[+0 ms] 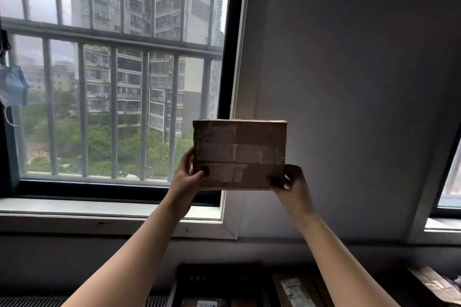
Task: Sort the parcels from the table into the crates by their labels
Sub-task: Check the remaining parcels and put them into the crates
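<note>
The person holds a brown cardboard parcel (pixel 239 154) up in the air with both hands, in front of the grey wall (pixel 349 70) and the right edge of the barred window (pixel 113 112). The side facing the camera is crossed by broad strips of clear and brown tape; any print on it is too dim to read.

The left hand (pixel 185 182) grips the parcel's lower left corner, its thumb curled onto the front face and the other fingers out of sight behind the box. The right hand (pixel 294 187) grips the lower right corner in the same way, thumb on the front, fingers wrapped under and behind.

Far below, at the bottom edge of the view, stands a black crate (pixel 217 274) with a labelled package (pixel 204 303) showing in it. Just to its right lies a flat brown parcel (pixel 296 291) bearing a white shipping label with dark print, too small to read. Another taped carton (pixel 434 284) lies further right. A blue face mask (pixel 12 90) hangs at the window's left side, and apartment towers (pixel 129 32) rise outside.
</note>
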`<control>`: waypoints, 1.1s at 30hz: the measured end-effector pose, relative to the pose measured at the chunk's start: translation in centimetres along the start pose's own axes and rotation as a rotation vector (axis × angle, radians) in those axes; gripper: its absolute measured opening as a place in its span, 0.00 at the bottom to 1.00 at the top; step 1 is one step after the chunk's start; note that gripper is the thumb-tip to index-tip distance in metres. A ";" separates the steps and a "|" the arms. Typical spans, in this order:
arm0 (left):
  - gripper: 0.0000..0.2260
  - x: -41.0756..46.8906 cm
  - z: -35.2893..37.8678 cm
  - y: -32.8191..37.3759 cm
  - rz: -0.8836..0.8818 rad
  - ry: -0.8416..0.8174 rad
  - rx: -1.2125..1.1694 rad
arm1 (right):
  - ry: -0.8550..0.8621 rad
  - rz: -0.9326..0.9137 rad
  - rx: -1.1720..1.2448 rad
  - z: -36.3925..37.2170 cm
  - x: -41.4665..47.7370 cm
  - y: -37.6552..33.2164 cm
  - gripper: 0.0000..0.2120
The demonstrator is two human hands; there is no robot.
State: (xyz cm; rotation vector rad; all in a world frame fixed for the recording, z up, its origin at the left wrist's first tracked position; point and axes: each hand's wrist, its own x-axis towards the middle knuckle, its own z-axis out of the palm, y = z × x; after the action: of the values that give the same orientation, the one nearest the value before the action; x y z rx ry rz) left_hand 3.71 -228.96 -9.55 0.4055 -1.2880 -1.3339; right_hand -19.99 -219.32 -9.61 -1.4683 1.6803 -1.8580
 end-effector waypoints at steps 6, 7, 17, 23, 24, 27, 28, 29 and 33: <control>0.35 -0.2 -0.3 -0.4 -0.047 0.058 0.039 | 0.027 -0.208 -0.100 0.0 -1.4 -1.2 0.23; 0.34 -0.2 -0.3 -0.4 -0.058 0.088 0.056 | 0.062 -0.299 -0.164 0.1 -1.8 -1.4 0.25; 0.22 -0.4 -1.1 -2.0 -0.208 0.170 0.111 | 0.151 -0.728 -0.490 2.7 -4.3 -2.0 0.26; 0.10 -0.9 -1.2 -2.2 -0.143 0.263 0.062 | 0.109 -0.587 -0.423 1.9 -4.3 -1.4 0.26; 0.07 -0.9 -1.3 -2.1 -0.125 0.278 0.021 | 0.066 -0.498 -0.358 1.7 -4.4 -1.4 0.29; 0.13 -0.7 -1.5 -1.3 -0.092 0.258 -0.046 | -0.047 -0.096 0.014 1.1 -4.4 -1.2 0.49; 0.17 -0.6 -1.5 -1.1 -0.089 0.236 -0.030 | -0.074 0.042 0.099 0.8 -4.2 -1.2 0.55; 0.18 -0.6 -1.6 -0.9 -0.082 0.216 -0.021 | -0.111 0.148 0.152 0.5 -4.2 -1.3 0.58; 0.25 -0.6 -2.0 -0.8 -0.091 0.206 -0.031 | -0.163 0.246 0.116 -0.2 -4.4 -2.3 0.42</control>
State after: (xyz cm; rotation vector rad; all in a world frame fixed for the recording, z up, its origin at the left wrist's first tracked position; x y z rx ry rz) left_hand 5.19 -229.51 -11.19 0.5707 -1.0873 -1.3485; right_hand -17.12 -215.30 -9.79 -1.2671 1.5695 -1.6303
